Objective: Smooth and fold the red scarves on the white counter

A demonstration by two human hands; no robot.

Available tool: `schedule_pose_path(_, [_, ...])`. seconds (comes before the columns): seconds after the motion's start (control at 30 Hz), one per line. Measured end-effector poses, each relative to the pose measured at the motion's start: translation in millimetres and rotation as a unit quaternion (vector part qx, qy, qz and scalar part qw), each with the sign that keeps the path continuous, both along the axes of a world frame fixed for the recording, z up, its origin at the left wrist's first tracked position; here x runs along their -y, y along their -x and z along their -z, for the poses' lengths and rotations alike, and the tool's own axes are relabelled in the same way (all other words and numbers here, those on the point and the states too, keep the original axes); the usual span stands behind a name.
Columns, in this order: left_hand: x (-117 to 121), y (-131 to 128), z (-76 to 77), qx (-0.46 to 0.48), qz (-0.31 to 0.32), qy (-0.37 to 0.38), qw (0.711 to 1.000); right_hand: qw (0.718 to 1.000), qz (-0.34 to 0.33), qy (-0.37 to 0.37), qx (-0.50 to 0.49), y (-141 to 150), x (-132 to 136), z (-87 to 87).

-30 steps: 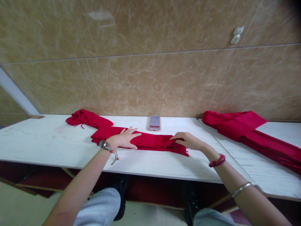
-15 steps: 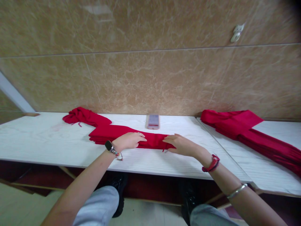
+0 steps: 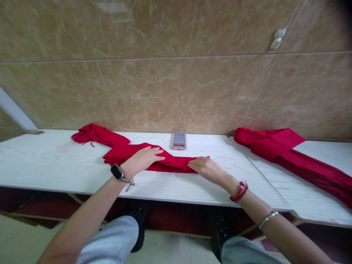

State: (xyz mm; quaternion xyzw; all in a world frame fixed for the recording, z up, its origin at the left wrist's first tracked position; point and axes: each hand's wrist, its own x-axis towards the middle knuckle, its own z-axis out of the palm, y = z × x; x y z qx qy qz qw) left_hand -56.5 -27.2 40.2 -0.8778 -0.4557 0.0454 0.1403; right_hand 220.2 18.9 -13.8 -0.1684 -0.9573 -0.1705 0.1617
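Note:
A folded red cloth lies in layers along the white table in front of me. My left hand rests on its middle, palm down, with the fingers stretched out. At the cloth's right end, my right hand has its fingers drawn together on the fabric, and the thumb is mostly hidden. Between the hands the upper layer is raised in a slight ripple. A bunched red cloth with thin strings lies by the folded layers, at the back left.
A phone lies behind the cloth near the tiled wall. More long folded red cloth stretches over the adjoining table at right. The white table's front edge runs just above my legs. A small white cat-shaped object is on the wall.
My left hand has slid left along the cloth. My right hand's fingers have drawn together at the cloth's end, and the top layer has risen into a ripple.

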Motion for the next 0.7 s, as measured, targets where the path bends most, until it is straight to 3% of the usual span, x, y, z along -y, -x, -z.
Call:
schedule_pose_path(0.13, [3.6,-3.4,24.1,-0.025,-0.063,0.03,0.997,1.0,0.009,0.027,0.013,2.0,0.0,10.3])
schedule_pose_path(0.23, [3.4,-11.3,33.6,-0.03,-0.095,0.024,0.995,0.999,0.033,0.041,-0.006,2.6,1.2,11.9])
schedule_pose_path(0.37, [0.8,-20.8,26.6,-0.017,-0.11,-0.028,0.993,0.998,0.052,0.02,-0.019,3.0,2.7,6.3])
schedule_pose_path(0.53, [-3.6,-19.9,20.1,0.022,-0.128,-0.162,0.978,0.994,0.038,-0.064,-0.078,3.7,1.0,-0.8])
schedule_pose_path(0.7, [-0.1,-15.6,43.9,-0.018,-0.138,-0.083,0.987,0.999,0.047,-0.019,0.013,6.6,-1.9,8.6])
